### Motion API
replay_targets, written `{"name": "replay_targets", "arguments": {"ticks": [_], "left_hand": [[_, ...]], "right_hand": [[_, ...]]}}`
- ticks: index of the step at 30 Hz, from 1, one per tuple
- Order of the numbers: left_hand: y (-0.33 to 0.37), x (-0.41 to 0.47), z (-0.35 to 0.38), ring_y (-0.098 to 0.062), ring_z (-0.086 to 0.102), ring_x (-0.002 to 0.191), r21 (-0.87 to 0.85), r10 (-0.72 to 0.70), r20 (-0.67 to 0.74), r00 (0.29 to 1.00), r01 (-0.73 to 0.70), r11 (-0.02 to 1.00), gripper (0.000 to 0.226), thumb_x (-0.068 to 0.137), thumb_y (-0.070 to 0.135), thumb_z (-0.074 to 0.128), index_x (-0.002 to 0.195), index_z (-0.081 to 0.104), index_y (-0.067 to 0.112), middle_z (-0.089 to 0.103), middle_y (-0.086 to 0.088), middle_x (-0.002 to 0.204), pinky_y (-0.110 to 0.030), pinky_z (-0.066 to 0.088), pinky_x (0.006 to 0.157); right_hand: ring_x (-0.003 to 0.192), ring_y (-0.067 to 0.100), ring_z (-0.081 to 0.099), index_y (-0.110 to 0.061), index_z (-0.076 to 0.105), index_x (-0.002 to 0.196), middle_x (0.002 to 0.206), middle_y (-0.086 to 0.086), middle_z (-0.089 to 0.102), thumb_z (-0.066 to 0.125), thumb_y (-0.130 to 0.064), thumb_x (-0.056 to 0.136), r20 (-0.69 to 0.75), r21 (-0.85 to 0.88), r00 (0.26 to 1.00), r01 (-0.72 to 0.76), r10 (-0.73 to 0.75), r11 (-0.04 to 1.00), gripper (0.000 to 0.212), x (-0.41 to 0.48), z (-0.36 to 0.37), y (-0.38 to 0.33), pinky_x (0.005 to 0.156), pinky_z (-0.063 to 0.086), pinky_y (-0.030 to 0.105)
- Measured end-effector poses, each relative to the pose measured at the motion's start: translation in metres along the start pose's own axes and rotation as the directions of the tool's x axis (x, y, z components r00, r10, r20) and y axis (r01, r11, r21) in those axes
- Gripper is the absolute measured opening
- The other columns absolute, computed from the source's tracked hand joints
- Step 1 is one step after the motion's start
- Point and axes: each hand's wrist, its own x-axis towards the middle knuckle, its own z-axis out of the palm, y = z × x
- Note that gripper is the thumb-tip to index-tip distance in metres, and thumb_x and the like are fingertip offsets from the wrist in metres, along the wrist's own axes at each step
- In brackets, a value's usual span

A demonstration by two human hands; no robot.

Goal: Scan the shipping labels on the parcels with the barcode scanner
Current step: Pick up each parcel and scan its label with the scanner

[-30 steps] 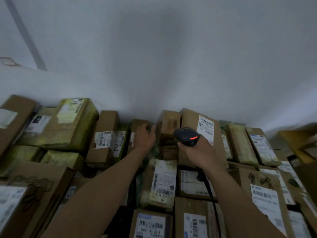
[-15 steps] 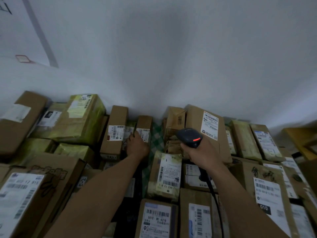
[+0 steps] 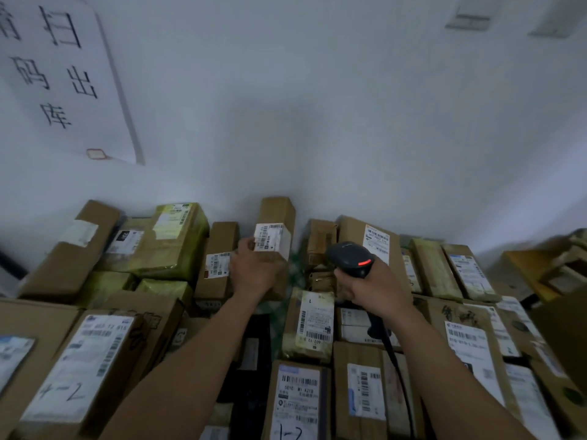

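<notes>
My left hand (image 3: 255, 271) grips a narrow brown parcel (image 3: 277, 217) from below and holds it upright above the pile. Its white shipping label (image 3: 268, 237) with barcodes faces me. My right hand (image 3: 370, 289) grips a black barcode scanner (image 3: 347, 258) with a red light lit on its back. The scanner head sits just right of the lifted parcel, a short gap apart. Its black cable (image 3: 392, 354) runs down along my right forearm.
Several labelled cardboard parcels are packed tightly below, among them a tall box (image 3: 376, 241) behind the scanner, a yellow-taped box (image 3: 171, 246) at left and a large box (image 3: 92, 360) at front left. A white wall stands behind, with a handwritten paper sign (image 3: 60, 74).
My left hand has pulled the narrow parcel out of the pile and raised it, label facing me. The scanner hand stayed roughly in place. The camera tilted upward.
</notes>
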Motion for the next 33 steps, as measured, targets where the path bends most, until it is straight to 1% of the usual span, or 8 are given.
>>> {"name": "replay_targets", "arguments": {"ticks": [7, 9, 12, 15, 19, 27, 31, 33], "left_hand": [[0.039, -0.111, -0.064, -0.014, 0.057, 0.117, -0.414, 0.075, 0.049, 0.996, -0.048, 0.909, 0.091, 0.066, 0.015, 0.094, 0.142, 0.045, 0.023, 0.056, 0.003, 0.132, -0.029, 0.053, 0.093], [0.046, -0.141, -0.077, -0.007, 0.057, 0.111, -0.473, 0.082, 0.124, 0.989, -0.014, 0.881, 0.09, 0.071, 0.013, 0.092, 0.146, 0.044, 0.025, 0.056, 0.01, 0.126, -0.022, 0.052, 0.084], [0.051, -0.177, -0.089, 0.012, 0.064, 0.085, -0.502, 0.178, 0.208, 0.962, -0.051, 0.863, 0.061, 0.075, 0.007, 0.09, 0.116, 0.056, 0.039, 0.062, 0.02, 0.106, -0.008, 0.051, 0.061], [0.056, -0.207, -0.096, 0.023, 0.06, 0.083, -0.505, 0.247, 0.23, 0.941, -0.102, 0.857, 0.065, 0.073, 0.006, 0.091, 0.12, 0.056, 0.035, 0.065, 0.02, 0.109, -0.006, 0.051, 0.064], [0.056, -0.238, -0.094, 0.0, 0.061, 0.11, -0.459, 0.26, 0.244, 0.934, -0.125, 0.879, 0.087, 0.059, 0.029, 0.1, 0.132, 0.052, 0.036, 0.056, 0.009, 0.127, -0.019, 0.059, 0.082], [0.056, -0.25, -0.121, -0.005, 0.072, 0.101, -0.613, 0.246, 0.434, 0.867, 0.083, 0.786, 0.038, 0.088, 0.031, 0.078, 0.123, 0.064, 0.037, 0.071, 0.004, 0.125, -0.025, 0.06, 0.077], [0.052, -0.249, -0.129, -0.024, 0.074, 0.105, -0.595, 0.239, 0.545, 0.804, 0.17, 0.785, 0.049, 0.087, 0.026, 0.076, 0.131, 0.06, 0.039, 0.076, -0.005, 0.116, -0.045, 0.058, 0.094], [0.051, -0.249, -0.132, -0.021, 0.075, 0.104, -0.598, 0.262, 0.532, 0.805, 0.138, 0.79, 0.053, 0.088, 0.024, 0.077, 0.134, 0.058, 0.04, 0.077, -0.002, 0.114, -0.04, 0.06, 0.09]], "right_hand": [[0.093, 0.015, 0.074, -0.032, 0.061, 0.129, 0.104, -0.005, 0.075, 0.079, -0.036, 0.09, -0.117, 0.166, 0.99, 0.099, -0.08, 0.981, 0.043, -0.065, -0.005, -0.031, 0.068, 0.055, 0.023], [0.088, 0.003, 0.071, -0.03, 0.058, 0.131, 0.106, -0.006, 0.074, 0.077, -0.033, 0.092, -0.163, 0.21, 0.982, 0.131, -0.097, 0.969, 0.044, -0.088, -0.005, -0.042, 0.061, 0.05, 0.013], [0.104, 0.005, 0.067, -0.028, 0.056, 0.137, 0.119, -0.009, 0.07, 0.078, -0.035, 0.09, -0.236, 0.28, 0.963, 0.194, -0.128, 0.94, 0.053, -0.115, -0.002, -0.052, 0.064, 0.047, 0.012], [0.104, -0.001, 0.066, -0.026, 0.058, 0.136, 0.121, -0.01, 0.07, 0.082, -0.036, 0.087, -0.251, 0.337, 0.954, 0.243, -0.161, 0.91, 0.055, -0.14, 0.001, -0.059, 0.066, 0.05, 0.007], [0.107, 0.01, 0.072, -0.026, 0.065, 0.129, 0.118, -0.008, 0.075, 0.093, -0.028, 0.075, -0.259, 0.364, 0.95, 0.261, -0.172, 0.894, 0.061, -0.163, 0.003, -0.059, 0.09, 0.06, 0.035], [0.092, 0.018, 0.078, -0.016, 0.071, 0.12, 0.103, 0.0, 0.08, 0.092, -0.004, 0.071, -0.243, 0.443, 0.959, 0.245, -0.148, 0.862, 0.055, -0.197, -0.019, -0.059, 0.073, 0.065, 0.033], [0.09, 0.02, 0.078, -0.015, 0.07, 0.118, 0.1, 0.002, 0.081, 0.09, -0.001, 0.073, -0.2, 0.456, 0.962, 0.26, -0.186, 0.851, 0.052, -0.209, -0.024, -0.063, 0.066, 0.062, 0.028], [0.092, 0.017, 0.078, -0.018, 0.07, 0.118, 0.102, 0.0, 0.081, 0.09, -0.005, 0.074, -0.19, 0.455, 0.964, 0.252, -0.184, 0.854, 0.05, -0.213, -0.025, -0.065, 0.069, 0.062, 0.029]]}}
